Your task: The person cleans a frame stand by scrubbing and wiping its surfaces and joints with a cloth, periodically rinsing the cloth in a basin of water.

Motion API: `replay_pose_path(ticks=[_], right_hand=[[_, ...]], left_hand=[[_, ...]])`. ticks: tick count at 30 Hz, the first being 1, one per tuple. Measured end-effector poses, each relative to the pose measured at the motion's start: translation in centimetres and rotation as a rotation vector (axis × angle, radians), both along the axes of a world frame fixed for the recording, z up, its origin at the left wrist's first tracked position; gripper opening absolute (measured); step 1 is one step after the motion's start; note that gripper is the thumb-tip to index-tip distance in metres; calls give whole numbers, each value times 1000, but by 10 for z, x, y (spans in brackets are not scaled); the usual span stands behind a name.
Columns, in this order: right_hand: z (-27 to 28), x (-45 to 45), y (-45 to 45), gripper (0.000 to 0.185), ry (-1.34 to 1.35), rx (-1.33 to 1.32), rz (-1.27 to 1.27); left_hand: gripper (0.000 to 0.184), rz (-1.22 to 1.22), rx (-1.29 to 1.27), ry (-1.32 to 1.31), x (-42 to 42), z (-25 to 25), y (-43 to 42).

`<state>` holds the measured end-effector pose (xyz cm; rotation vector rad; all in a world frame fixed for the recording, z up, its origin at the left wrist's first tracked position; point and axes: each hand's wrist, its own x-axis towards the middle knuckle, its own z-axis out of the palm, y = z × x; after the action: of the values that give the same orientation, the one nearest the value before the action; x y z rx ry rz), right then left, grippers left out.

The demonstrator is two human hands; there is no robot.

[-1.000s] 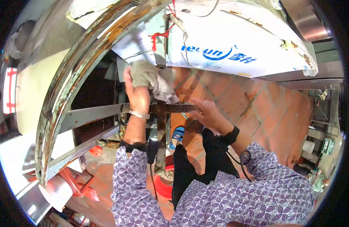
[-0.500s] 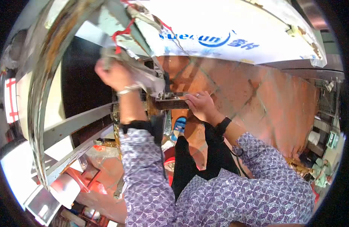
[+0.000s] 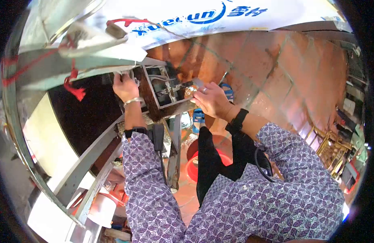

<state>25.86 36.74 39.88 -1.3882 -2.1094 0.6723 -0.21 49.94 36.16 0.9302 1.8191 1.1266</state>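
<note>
My left hand is closed at the far left part of a worn wooden frame, with a small bit of greyish cloth showing by its fingers. Most of that cloth is hidden. My right hand is closed round the right end of the same frame, thumb and fingers on its corner. Peeling paint and dark openings show on the frame between my hands. A long grey rail runs from it towards the lower left.
Red strings hang at the upper left. A white panel with blue lettering spans the top. Below the frame are a red basin and a blue sandal. Wet tiles cover the floor; bamboo furniture stands right.
The view has shifted and turned. My left hand has moved with the cloth from above the frame's crossbar to its far left part. My right hand has stayed at the frame's right end.
</note>
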Motion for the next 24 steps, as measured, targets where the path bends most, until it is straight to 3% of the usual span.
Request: replay_pose_path(ticks=[2, 3, 4, 6, 8, 10, 12, 13, 14, 16, 17, 22, 24], right_hand=[[-3, -4, -2, 17, -28, -19, -23], [-6, -10, -4, 17, -28, 32, -42], [-3, -12, -6, 17, -11, 23, -60], [7, -13, -6, 15, -64, 49, -54], [7, -13, -5, 14, -31, 92, -83], [15, -10, -5, 16, 2, 23, -46], [14, -13, -7, 13, 1, 53, -87], [15, -14, -8, 13, 10, 41, -97], [14, -14, -9, 13, 24, 35, -101], [11, -14, -9, 13, 46, 62, -90], [12, -14, -9, 14, 51, 72, -99], [17, -18, -12, 14, 106, 72, -114], [19, -21, -10, 15, 50, 39, -38]], left_hand=[[10, -1, -64, -100, 6, 20, -18], [11, -59, -259, 179, 5, 39, -35], [12, -159, -285, 399, -3, 42, -53], [10, -190, -307, 366, -12, 56, -78], [14, -520, 63, 953, -14, 66, -81], [16, -440, 22, 890, 2, 68, -61], [15, -47, -105, 618, 25, 65, -32], [13, -41, 95, 858, 28, 51, -32], [13, -42, 90, 857, 27, 52, -40], [21, -464, 95, 1078, 26, 69, -62], [23, -558, 101, 1064, 33, 74, -75], [21, -647, 86, 1069, 48, 90, -93], [20, -614, -35, 954, 45, 95, -90]])
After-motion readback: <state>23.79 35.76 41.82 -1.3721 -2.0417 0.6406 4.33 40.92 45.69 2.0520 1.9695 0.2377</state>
